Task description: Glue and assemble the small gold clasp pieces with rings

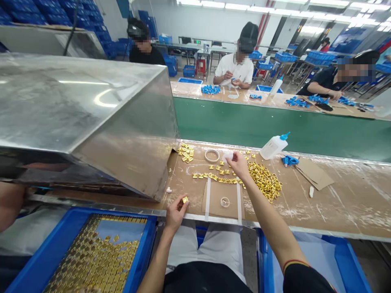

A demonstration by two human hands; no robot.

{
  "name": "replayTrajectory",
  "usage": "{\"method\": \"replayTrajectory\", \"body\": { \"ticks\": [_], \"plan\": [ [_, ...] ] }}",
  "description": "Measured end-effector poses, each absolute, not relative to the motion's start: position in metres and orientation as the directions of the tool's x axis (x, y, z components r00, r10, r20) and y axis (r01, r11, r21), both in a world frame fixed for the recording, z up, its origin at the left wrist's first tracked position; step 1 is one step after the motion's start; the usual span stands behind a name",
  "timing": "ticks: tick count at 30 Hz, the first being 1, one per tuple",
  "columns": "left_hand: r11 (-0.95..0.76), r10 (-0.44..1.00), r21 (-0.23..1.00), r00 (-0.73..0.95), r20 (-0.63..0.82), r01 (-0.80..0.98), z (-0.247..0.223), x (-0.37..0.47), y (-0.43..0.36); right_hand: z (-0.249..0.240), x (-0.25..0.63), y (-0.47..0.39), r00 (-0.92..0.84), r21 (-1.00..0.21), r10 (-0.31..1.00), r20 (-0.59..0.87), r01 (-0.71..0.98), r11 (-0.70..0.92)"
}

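Observation:
My left hand [175, 213] is closed at the bench's front edge, pinching a small gold square piece [185, 199] between thumb and fingers. Farther out, my right hand [239, 164] grips a whitish translucent piece [227, 156], too blurred to name. Beside that hand lies a white ring [211, 155]. Below it runs a row of gold pieces [215, 178]. To its right is a heap of gold rings [264, 181]. A small clear round dish [225, 202] sits on a taped cardboard sheet [213, 199] between my arms.
A sloped metal housing [131, 118] borders the left side. A squeeze bottle [274, 146] and blue item [290, 160] stand right. Blue trays [152, 232] flank my legs, the left one holding gold pieces. Several people work beyond the green belt [229, 122]; another person's arm [10, 203] shows left.

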State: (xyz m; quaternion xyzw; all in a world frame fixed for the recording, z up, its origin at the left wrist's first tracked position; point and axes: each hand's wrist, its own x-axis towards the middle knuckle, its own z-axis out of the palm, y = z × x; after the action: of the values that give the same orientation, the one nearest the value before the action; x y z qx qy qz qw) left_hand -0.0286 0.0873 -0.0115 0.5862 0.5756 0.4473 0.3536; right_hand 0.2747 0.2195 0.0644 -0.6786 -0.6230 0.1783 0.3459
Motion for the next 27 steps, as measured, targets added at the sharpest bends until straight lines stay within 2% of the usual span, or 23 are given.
{"method": "replayTrajectory", "body": {
  "ticks": [6, 9, 12, 16, 20, 23, 24, 25, 27],
  "plan": [
    [-0.127, 0.988, 0.929, -0.035, 0.148, 0.348, -0.025, -0.035, 0.085, 0.069, 0.253, 0.303, 0.251, -0.553, 0.967, 0.040, 0.812, -0.188],
    [-0.129, 0.990, 0.935, -0.015, 0.142, 0.331, -0.032, -0.040, 0.084, 0.068, 0.255, 0.311, 0.254, -0.508, 0.967, -0.008, 0.832, -0.223],
    [-0.066, 0.997, 0.950, -0.007, 0.072, 0.304, -0.039, -0.041, 0.084, 0.071, 0.259, 0.311, 0.226, -0.505, 0.974, -0.027, 0.837, -0.208],
    [0.040, 0.997, 0.974, -0.077, -0.023, 0.223, -0.041, -0.039, 0.084, 0.092, 0.260, 0.285, 0.161, -0.582, 0.986, 0.038, 0.806, -0.109],
    [0.094, 0.993, 0.976, -0.088, -0.078, 0.196, -0.035, -0.039, 0.089, 0.123, 0.263, 0.209, 0.076, -0.687, 0.984, 0.161, 0.724, 0.056],
    [0.062, 0.998, 0.969, -0.015, -0.060, 0.237, -0.030, -0.041, 0.093, 0.123, 0.257, 0.125, 0.076, -0.748, 0.966, 0.248, 0.649, 0.140],
    [0.041, 0.998, 0.968, 0.032, -0.050, 0.249, -0.027, -0.040, 0.092, 0.116, 0.251, 0.097, 0.090, -0.808, 0.958, 0.272, 0.562, 0.176],
    [0.009, 0.995, 0.966, 0.091, -0.034, 0.260, -0.023, -0.039, 0.090, 0.105, 0.242, 0.071, 0.102, -0.864, 0.964, 0.247, 0.474, 0.172],
    [-0.090, 0.969, 0.959, 0.247, 0.022, 0.270, -0.009, -0.032, 0.080, 0.079, 0.217, 0.026, 0.158, -0.955, 0.982, 0.105, 0.292, 0.055]
  ]
}}
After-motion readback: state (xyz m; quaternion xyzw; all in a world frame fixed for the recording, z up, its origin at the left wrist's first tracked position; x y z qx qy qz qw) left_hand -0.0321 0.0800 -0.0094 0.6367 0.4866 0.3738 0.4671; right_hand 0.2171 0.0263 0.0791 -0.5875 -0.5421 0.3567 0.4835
